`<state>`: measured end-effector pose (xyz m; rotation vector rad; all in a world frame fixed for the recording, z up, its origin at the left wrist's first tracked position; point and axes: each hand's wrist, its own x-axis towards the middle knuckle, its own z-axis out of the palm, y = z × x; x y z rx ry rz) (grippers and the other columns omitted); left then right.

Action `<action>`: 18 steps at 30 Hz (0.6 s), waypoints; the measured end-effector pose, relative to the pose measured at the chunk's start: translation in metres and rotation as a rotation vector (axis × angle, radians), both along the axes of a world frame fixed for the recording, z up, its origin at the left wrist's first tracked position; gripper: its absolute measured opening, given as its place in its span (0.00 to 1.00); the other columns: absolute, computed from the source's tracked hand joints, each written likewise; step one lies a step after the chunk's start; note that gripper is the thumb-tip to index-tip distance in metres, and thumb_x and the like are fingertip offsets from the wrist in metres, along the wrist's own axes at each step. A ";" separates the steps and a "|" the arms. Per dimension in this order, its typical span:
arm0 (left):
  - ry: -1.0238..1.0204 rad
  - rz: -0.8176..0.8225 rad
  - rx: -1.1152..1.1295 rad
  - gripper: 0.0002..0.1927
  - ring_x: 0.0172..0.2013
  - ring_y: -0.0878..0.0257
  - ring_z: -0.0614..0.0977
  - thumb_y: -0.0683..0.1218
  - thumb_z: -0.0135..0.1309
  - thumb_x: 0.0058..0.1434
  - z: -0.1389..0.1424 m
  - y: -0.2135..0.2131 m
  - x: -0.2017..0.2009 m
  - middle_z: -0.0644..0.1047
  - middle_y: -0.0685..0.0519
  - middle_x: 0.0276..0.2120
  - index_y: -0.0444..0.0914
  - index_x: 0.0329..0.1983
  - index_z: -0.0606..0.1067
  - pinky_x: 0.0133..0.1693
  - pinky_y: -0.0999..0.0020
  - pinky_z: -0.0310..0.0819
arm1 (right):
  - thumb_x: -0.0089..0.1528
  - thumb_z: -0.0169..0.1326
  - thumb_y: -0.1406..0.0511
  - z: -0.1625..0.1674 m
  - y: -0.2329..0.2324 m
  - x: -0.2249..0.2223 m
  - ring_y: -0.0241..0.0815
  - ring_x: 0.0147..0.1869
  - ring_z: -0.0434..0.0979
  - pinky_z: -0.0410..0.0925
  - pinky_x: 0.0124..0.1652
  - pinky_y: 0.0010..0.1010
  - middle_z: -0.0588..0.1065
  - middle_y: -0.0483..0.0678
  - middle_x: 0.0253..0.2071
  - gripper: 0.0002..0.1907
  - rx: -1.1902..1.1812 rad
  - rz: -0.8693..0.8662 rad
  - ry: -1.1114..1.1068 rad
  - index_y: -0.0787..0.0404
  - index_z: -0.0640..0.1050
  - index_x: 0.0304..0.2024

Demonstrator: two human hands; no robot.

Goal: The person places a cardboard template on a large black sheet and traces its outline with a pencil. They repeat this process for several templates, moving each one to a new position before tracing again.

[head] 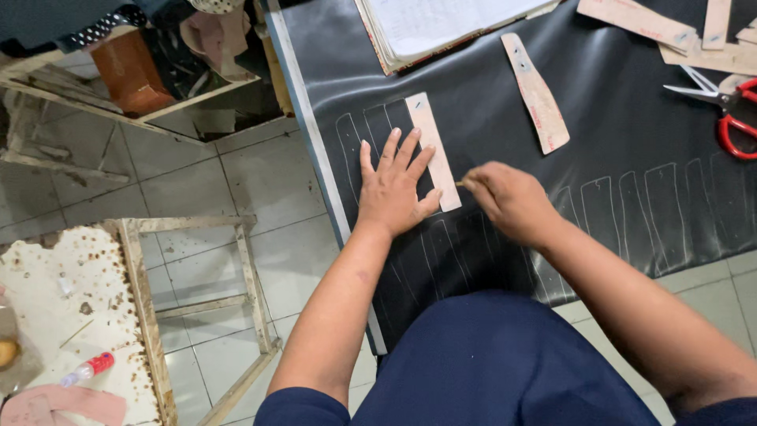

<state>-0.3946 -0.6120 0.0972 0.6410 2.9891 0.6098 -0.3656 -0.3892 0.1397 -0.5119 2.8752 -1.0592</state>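
Head view: left hand (392,192) spread flat on tan template (432,151) (right hand (509,201) pinches marker (460,184)).

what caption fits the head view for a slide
Left hand pins a tan template on black material; right hand traces its edge.

No packages, labels, signs or screens show anywhere around the two hands on the dark sheet.

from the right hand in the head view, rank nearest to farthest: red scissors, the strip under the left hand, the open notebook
1. Cardboard strip, just left of the right hand, pinned by the left hand.
2. Open notebook, top of table.
3. Red scissors, far right edge.
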 end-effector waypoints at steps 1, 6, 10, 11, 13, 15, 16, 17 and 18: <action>0.003 -0.001 -0.001 0.37 0.74 0.51 0.54 0.65 0.56 0.56 -0.001 0.000 0.001 0.59 0.53 0.73 0.51 0.68 0.69 0.69 0.31 0.33 | 0.67 0.54 0.64 0.002 0.002 0.010 0.54 0.43 0.81 0.72 0.42 0.40 0.79 0.54 0.41 0.09 0.009 -0.007 -0.041 0.63 0.80 0.43; 0.019 -0.001 -0.015 0.37 0.74 0.52 0.54 0.65 0.55 0.57 -0.002 0.001 0.004 0.58 0.54 0.74 0.50 0.69 0.68 0.70 0.31 0.33 | 0.67 0.52 0.64 0.006 0.006 0.029 0.52 0.45 0.81 0.72 0.43 0.38 0.79 0.52 0.41 0.09 0.022 -0.023 -0.103 0.62 0.80 0.44; 0.029 -0.003 -0.038 0.38 0.74 0.51 0.53 0.65 0.53 0.58 -0.001 0.002 0.004 0.57 0.54 0.74 0.50 0.70 0.67 0.69 0.31 0.32 | 0.67 0.52 0.64 0.004 0.007 0.033 0.52 0.45 0.81 0.72 0.44 0.37 0.79 0.51 0.42 0.09 0.011 -0.029 -0.096 0.62 0.80 0.44; 0.019 -0.004 -0.049 0.38 0.74 0.51 0.52 0.65 0.53 0.58 -0.001 0.003 0.003 0.56 0.53 0.74 0.50 0.70 0.66 0.69 0.31 0.32 | 0.67 0.52 0.64 0.004 0.008 0.033 0.51 0.45 0.81 0.73 0.44 0.37 0.79 0.51 0.42 0.09 0.015 -0.034 -0.109 0.62 0.80 0.44; 0.000 -0.005 -0.070 0.38 0.74 0.51 0.52 0.66 0.53 0.57 -0.001 0.004 0.003 0.56 0.53 0.74 0.50 0.70 0.66 0.69 0.31 0.32 | 0.67 0.52 0.64 0.003 0.008 0.034 0.50 0.45 0.82 0.73 0.44 0.37 0.79 0.51 0.41 0.09 0.022 -0.043 -0.134 0.62 0.80 0.44; 0.001 -0.003 -0.073 0.38 0.75 0.51 0.52 0.66 0.53 0.58 -0.001 0.004 0.003 0.56 0.54 0.74 0.50 0.71 0.66 0.69 0.31 0.32 | 0.67 0.53 0.64 0.002 0.006 0.034 0.51 0.44 0.81 0.72 0.43 0.37 0.79 0.51 0.41 0.09 -0.007 -0.047 -0.132 0.62 0.80 0.44; 0.001 -0.004 -0.074 0.38 0.75 0.51 0.52 0.66 0.53 0.58 -0.001 0.005 0.003 0.56 0.54 0.74 0.50 0.71 0.65 0.69 0.31 0.32 | 0.67 0.53 0.64 0.001 0.005 0.035 0.51 0.43 0.81 0.72 0.43 0.37 0.79 0.51 0.41 0.09 -0.021 -0.051 -0.131 0.62 0.80 0.44; 0.002 -0.004 -0.077 0.38 0.75 0.51 0.52 0.66 0.53 0.58 -0.001 0.005 0.003 0.56 0.54 0.74 0.50 0.71 0.65 0.70 0.31 0.32 | 0.66 0.54 0.65 0.001 0.002 0.036 0.51 0.43 0.81 0.72 0.42 0.37 0.79 0.52 0.40 0.09 -0.031 -0.048 -0.116 0.62 0.80 0.44; 0.004 -0.004 -0.080 0.38 0.75 0.51 0.52 0.66 0.53 0.58 -0.001 0.005 0.004 0.56 0.54 0.75 0.51 0.71 0.65 0.70 0.31 0.32 | 0.66 0.54 0.65 -0.001 -0.002 0.037 0.51 0.42 0.81 0.72 0.41 0.37 0.78 0.52 0.40 0.08 -0.042 -0.044 -0.101 0.62 0.80 0.44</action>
